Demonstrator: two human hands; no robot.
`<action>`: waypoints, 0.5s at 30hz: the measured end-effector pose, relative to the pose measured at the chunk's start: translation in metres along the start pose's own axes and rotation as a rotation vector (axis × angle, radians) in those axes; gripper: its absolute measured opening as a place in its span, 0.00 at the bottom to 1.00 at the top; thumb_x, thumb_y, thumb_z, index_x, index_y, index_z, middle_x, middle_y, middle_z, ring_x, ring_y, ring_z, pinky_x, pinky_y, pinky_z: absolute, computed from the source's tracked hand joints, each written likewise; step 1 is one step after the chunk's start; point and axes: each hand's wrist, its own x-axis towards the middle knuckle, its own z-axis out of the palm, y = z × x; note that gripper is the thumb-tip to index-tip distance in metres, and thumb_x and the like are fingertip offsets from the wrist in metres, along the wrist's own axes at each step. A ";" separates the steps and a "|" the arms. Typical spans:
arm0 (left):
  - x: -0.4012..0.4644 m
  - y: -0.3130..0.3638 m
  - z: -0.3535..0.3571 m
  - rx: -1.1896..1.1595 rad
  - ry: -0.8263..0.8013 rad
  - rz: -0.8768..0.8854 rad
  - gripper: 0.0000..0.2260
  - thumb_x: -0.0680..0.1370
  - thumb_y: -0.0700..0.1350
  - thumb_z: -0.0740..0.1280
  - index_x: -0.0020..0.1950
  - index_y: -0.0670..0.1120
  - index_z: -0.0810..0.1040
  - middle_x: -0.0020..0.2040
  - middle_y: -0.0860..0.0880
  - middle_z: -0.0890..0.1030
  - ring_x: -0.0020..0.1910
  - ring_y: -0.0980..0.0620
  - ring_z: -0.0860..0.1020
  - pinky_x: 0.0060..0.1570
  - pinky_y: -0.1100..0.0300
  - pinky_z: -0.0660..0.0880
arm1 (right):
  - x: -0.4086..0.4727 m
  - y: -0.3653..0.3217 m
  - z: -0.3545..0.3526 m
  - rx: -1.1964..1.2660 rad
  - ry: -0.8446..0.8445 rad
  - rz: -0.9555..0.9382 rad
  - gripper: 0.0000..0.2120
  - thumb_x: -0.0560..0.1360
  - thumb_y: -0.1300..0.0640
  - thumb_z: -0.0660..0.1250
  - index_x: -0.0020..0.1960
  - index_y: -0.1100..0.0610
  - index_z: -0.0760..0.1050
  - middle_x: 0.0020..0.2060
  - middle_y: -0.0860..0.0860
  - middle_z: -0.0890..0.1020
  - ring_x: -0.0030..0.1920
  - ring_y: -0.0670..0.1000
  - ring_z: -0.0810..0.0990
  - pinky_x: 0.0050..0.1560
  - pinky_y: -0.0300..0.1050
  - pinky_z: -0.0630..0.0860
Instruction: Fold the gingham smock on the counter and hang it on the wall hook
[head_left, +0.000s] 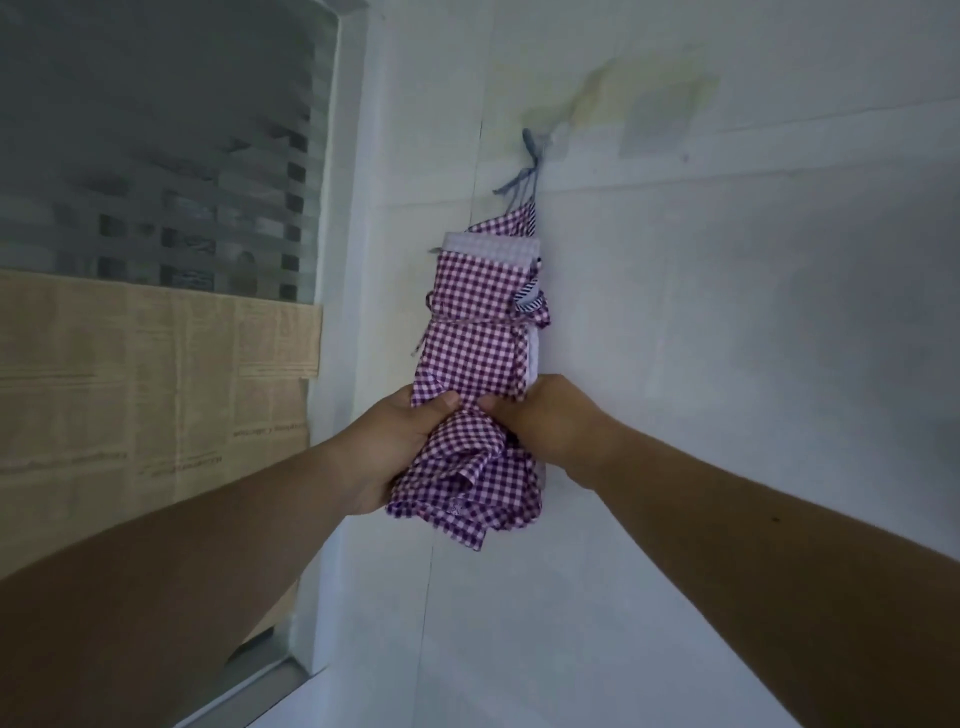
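While the smock (475, 332) hangs folded against the wall (727, 364) by its blue ties (522, 174), looped on a hook (553, 136) near the wall's upper part, we hold its lower end with both hands. Our left hand (400, 447) grips the bunched cloth from the left, thumb curled over the front. Our right hand (545, 415) pinches it from the right, just beside the left. A window (156, 156) with newspaper (145, 395) over its lower pane sits at the wall's left edge

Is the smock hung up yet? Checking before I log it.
Hung: the gingham smock dangles folded from its tie at the wall hook, though left hand and right hand grip it.
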 end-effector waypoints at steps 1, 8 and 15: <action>0.002 0.001 -0.001 0.007 0.007 0.021 0.19 0.82 0.58 0.68 0.71 0.53 0.78 0.57 0.47 0.88 0.55 0.46 0.87 0.51 0.54 0.83 | 0.000 -0.002 -0.003 0.010 -0.001 -0.014 0.07 0.80 0.46 0.69 0.46 0.49 0.79 0.45 0.47 0.85 0.47 0.48 0.83 0.47 0.39 0.79; 0.005 -0.008 0.003 0.024 0.047 0.031 0.23 0.81 0.62 0.69 0.72 0.53 0.77 0.60 0.49 0.87 0.59 0.46 0.85 0.64 0.48 0.80 | -0.011 0.004 -0.001 0.106 0.000 0.067 0.09 0.78 0.44 0.70 0.48 0.49 0.78 0.47 0.48 0.85 0.46 0.47 0.83 0.41 0.37 0.77; -0.012 0.012 -0.002 0.320 0.086 -0.111 0.32 0.78 0.67 0.69 0.76 0.50 0.73 0.69 0.51 0.80 0.66 0.50 0.78 0.64 0.50 0.77 | -0.042 0.002 -0.021 -0.126 -0.011 0.230 0.37 0.77 0.35 0.66 0.74 0.59 0.69 0.65 0.56 0.79 0.60 0.56 0.80 0.60 0.52 0.80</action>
